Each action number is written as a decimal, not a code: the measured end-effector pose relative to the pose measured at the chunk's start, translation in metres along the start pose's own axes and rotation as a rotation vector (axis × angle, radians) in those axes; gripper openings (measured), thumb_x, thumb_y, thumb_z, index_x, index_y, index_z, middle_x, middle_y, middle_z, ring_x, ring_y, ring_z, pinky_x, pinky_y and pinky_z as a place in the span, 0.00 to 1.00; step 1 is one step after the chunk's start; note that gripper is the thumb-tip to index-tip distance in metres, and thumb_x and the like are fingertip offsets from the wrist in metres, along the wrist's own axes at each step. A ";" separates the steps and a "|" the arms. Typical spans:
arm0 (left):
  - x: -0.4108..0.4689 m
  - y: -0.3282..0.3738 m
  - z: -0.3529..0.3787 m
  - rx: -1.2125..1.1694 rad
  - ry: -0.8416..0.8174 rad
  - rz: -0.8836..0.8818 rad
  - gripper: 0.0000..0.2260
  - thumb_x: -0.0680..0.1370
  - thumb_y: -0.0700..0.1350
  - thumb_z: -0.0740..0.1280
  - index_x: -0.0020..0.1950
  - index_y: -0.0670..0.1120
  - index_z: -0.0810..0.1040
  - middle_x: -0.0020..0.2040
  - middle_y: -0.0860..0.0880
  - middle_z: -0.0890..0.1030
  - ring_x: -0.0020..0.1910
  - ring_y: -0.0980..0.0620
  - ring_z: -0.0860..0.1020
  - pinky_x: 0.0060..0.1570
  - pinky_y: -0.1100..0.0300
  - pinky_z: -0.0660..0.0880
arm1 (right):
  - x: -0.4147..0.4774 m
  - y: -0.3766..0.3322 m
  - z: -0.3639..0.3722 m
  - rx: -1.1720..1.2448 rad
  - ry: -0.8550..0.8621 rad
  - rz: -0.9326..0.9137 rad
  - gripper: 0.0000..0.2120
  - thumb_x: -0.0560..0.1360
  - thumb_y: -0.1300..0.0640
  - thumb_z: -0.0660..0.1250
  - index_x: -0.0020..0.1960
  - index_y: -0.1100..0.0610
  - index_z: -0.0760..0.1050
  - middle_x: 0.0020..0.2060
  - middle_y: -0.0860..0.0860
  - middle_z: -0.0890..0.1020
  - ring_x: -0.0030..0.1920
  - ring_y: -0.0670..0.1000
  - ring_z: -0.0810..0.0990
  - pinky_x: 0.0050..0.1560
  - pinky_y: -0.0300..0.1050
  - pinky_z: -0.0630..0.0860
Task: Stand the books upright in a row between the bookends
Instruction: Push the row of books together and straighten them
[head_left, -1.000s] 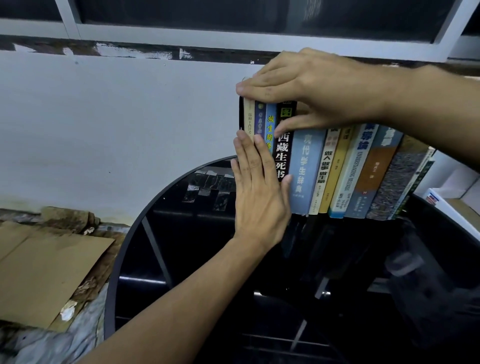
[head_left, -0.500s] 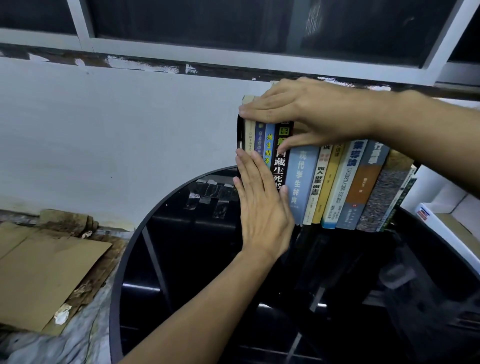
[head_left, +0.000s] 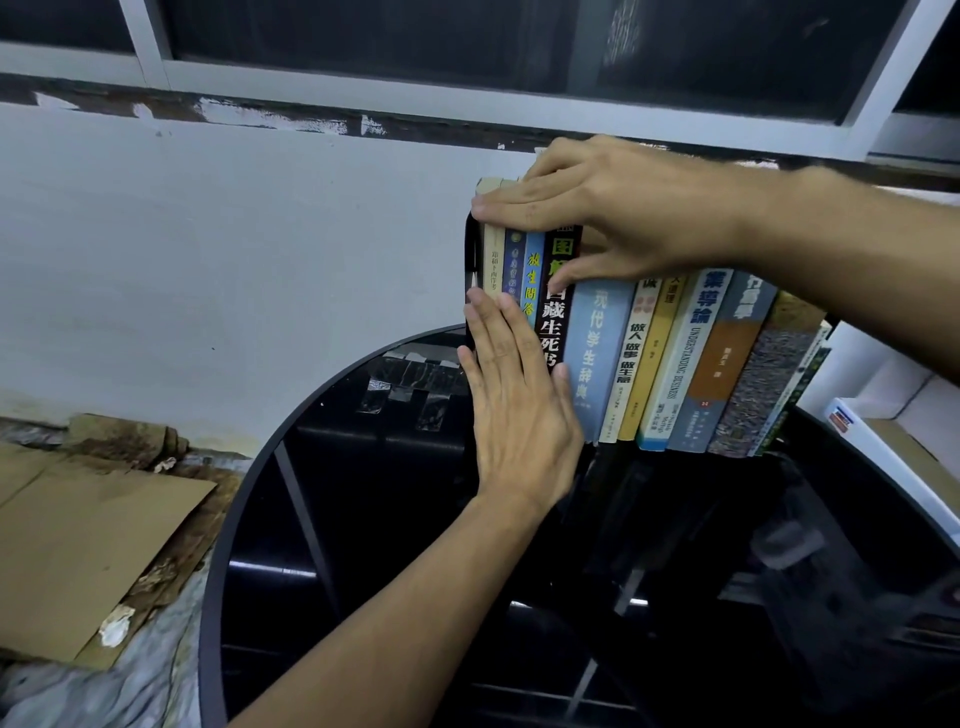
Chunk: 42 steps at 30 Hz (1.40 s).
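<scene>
Ten or so books (head_left: 639, 358) stand spine-out in a row across the middle right of the frame, on the far part of a round black glass table (head_left: 332, 519) that fills the lower centre. My left hand (head_left: 519, 410) comes up from the bottom of the frame and lies flat and open, fingers together and pointing up, pressed against the lower spines at the left end of the row. My right hand (head_left: 618, 213) reaches in from the upper right, palm down over the tops of the leftmost books, fingers spread along their upper edges and thumb pressing on the black spine (head_left: 558, 306); it holds that group from above. Just left of the row a thin black bookend (head_left: 471, 270) stands upright, touching the cream-coloured first book (head_left: 492, 260). Books further right, from the pale blue one (head_left: 597, 353) onward, lean slightly to the right. Behind them is a white wall (head_left: 234, 249) under a window frame (head_left: 467, 98), and flattened cardboard (head_left: 78, 545) lies at the lower left. At the right edge sit white boxes (head_left: 893, 415).
</scene>
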<state>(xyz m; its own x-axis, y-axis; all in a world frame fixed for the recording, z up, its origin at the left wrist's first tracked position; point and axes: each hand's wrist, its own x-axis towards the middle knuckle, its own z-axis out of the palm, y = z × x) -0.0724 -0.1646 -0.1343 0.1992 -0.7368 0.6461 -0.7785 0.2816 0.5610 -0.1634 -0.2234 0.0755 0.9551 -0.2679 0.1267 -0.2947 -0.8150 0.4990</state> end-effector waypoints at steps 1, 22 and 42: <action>0.000 0.000 0.000 0.002 -0.001 0.001 0.32 0.87 0.49 0.52 0.80 0.39 0.34 0.79 0.40 0.29 0.79 0.45 0.31 0.78 0.44 0.38 | 0.000 -0.001 -0.001 -0.008 -0.005 0.008 0.38 0.74 0.43 0.68 0.80 0.51 0.60 0.76 0.44 0.67 0.65 0.53 0.71 0.62 0.52 0.70; -0.001 -0.003 0.000 -0.007 -0.006 -0.008 0.32 0.85 0.44 0.52 0.80 0.39 0.34 0.79 0.40 0.29 0.79 0.44 0.31 0.79 0.40 0.42 | -0.004 -0.003 0.007 0.041 0.042 0.079 0.37 0.72 0.48 0.75 0.76 0.59 0.67 0.67 0.57 0.76 0.67 0.59 0.72 0.64 0.61 0.73; 0.000 -0.003 -0.002 0.009 -0.011 -0.017 0.35 0.84 0.41 0.56 0.79 0.40 0.32 0.78 0.41 0.28 0.78 0.45 0.30 0.79 0.39 0.44 | -0.007 -0.009 0.009 0.076 0.075 0.155 0.37 0.71 0.54 0.78 0.76 0.58 0.68 0.72 0.51 0.74 0.77 0.56 0.63 0.74 0.43 0.58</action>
<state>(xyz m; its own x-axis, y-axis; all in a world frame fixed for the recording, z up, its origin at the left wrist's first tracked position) -0.0689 -0.1642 -0.1355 0.2058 -0.7484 0.6305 -0.7804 0.2632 0.5672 -0.1675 -0.2191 0.0626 0.8967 -0.3569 0.2619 -0.4376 -0.8040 0.4026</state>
